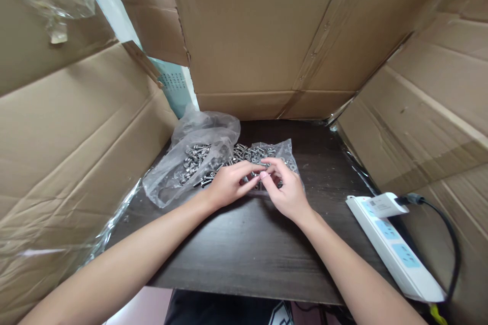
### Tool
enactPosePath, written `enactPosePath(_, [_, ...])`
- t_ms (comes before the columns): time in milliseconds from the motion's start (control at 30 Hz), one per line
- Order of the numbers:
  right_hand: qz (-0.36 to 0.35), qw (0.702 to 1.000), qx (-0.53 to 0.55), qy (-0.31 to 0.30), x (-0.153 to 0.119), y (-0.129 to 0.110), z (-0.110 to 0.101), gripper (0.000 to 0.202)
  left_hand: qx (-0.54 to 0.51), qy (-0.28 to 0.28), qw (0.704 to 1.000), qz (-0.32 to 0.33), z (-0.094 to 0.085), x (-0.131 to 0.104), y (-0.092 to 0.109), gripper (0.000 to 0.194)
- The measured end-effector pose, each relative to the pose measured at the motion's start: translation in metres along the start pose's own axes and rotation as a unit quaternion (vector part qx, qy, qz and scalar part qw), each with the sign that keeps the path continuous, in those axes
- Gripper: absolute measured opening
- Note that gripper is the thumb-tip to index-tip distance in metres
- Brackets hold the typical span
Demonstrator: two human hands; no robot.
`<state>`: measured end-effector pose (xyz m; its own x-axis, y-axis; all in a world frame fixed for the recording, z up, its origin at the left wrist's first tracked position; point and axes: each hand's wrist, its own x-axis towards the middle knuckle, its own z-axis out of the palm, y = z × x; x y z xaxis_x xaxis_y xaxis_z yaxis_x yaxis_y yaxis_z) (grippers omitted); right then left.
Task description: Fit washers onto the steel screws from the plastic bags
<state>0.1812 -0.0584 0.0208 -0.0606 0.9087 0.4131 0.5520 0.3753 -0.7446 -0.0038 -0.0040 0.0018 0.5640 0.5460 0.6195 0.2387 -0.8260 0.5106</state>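
My left hand (229, 182) and my right hand (285, 187) meet fingertip to fingertip just above the near edge of a pile of metal bolts (198, 155). Thumb and fingers of each hand are brought together in a pinch. Whatever sits between the fingertips is small and mostly covered by them; I cannot make it out. Some bolts lie in a crumpled clear plastic bag (160, 183) on the left. Behind and under my hands, more bolts and small metal pieces rest on a flat clear plastic bag (284, 148).
A dark wooden table (229, 249) carries all this, walled by cardboard at the left (76, 127), back (259, 30) and right (427, 111). A white power strip (396, 249) with a plugged-in white adapter (385, 204) and black cable (453, 233) lies at the right.
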Motion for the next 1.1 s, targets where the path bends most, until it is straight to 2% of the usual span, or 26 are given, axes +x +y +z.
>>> enactPosePath(100, [-0.001,1.000,0.002,0.001,-0.0003,0.0001,-0.0001,0.025,-0.004,-0.001,1.000,0.006,0.0004,0.0000,-0.0003,0.023])
enactPosePath(267, [-0.017,1.000,-0.001,0.012,-0.0004,-0.0006,0.0004,0.035,-0.005,-0.002,1.000,0.006,-0.0010,0.0000,-0.0013,0.023])
enactPosePath(533, [0.031,0.997,0.067,0.001,0.0014,0.0012,0.0046,0.040,-0.008,0.003,1.000,0.000,-0.0003,-0.0001,-0.0037,0.024])
enactPosePath(800, [0.036,0.996,0.081,-0.010,0.0044,-0.0001,0.0029,0.039,-0.009,-0.008,1.000,0.002,-0.0019,0.0000,-0.0023,0.025])
enactPosePath(1000, [0.022,0.998,0.063,-0.017,0.0041,0.0015,0.0004,0.025,-0.013,0.010,1.000,0.017,0.0016,0.0008,-0.0031,0.022])
enactPosePath(1100, [0.012,0.999,0.046,-0.007,0.0037,0.0025,0.0004,0.031,-0.018,0.011,1.000,0.014,0.0025,0.0005,-0.0051,0.024])
